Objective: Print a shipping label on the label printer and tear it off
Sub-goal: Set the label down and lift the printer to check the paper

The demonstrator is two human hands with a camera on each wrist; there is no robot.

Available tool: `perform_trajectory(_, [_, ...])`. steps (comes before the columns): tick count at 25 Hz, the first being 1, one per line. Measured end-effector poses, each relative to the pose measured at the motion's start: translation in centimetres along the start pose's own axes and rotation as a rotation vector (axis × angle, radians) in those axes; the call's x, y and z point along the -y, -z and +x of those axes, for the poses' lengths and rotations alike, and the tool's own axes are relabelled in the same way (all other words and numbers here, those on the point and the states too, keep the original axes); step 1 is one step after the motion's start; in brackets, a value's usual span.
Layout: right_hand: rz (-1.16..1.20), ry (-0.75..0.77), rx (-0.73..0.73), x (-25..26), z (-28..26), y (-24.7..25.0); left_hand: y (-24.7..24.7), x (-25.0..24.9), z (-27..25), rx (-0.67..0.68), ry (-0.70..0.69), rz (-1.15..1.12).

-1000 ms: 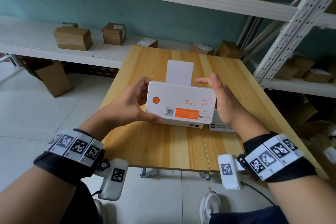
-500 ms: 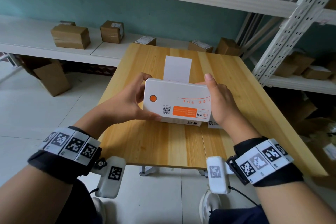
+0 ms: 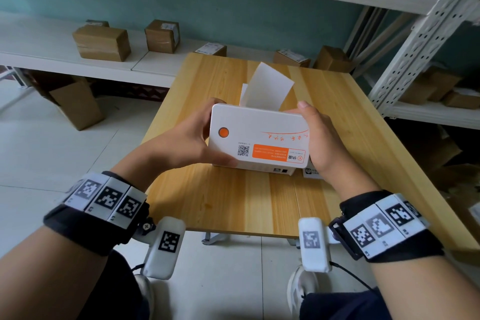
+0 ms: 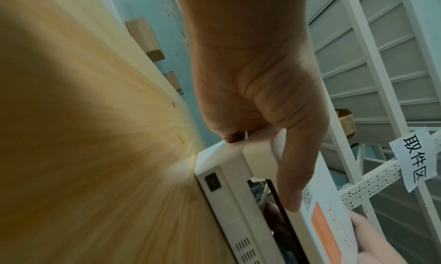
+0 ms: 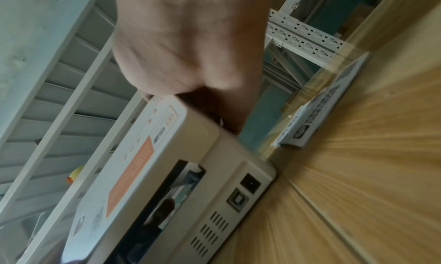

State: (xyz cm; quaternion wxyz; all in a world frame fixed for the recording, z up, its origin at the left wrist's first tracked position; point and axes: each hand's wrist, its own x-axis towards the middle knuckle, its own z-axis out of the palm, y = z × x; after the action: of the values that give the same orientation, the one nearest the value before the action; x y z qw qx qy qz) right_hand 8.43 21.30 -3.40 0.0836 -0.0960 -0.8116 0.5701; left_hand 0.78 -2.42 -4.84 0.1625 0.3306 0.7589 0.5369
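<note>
Two hands, left hand (image 3: pixel 181 143) and right hand (image 3: pixel 322 143), hold one label printer (image 3: pixel 259 138) (fingers curled around its ends) on the tabletop (image 3: pixel 233 202), five boxes (image 3: pixel 102 41) behind.

I take the wooden table (image 3: pixel 350 138) as my landmark. Behind its far edge I see a low white shelf (image 3: pixel 52 60) with 2 brown cartons (image 3: pixel 101 42) left of the table and 3 smaller boxes (image 3: pixel 292 57) right against that edge. To the table's right stands a white perforated rack (image 3: pixel 420 41) holding more cartons. A paper sign (image 4: pixel 415 158) hangs on it.
</note>
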Motion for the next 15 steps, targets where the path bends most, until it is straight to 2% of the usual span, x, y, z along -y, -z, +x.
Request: perform_trajectory(15, [0.19, -0.052, 0.01, 0.43, -0.73, -0.38, -0.08, -0.1, -0.24, 0.006, -0.012, -0.008])
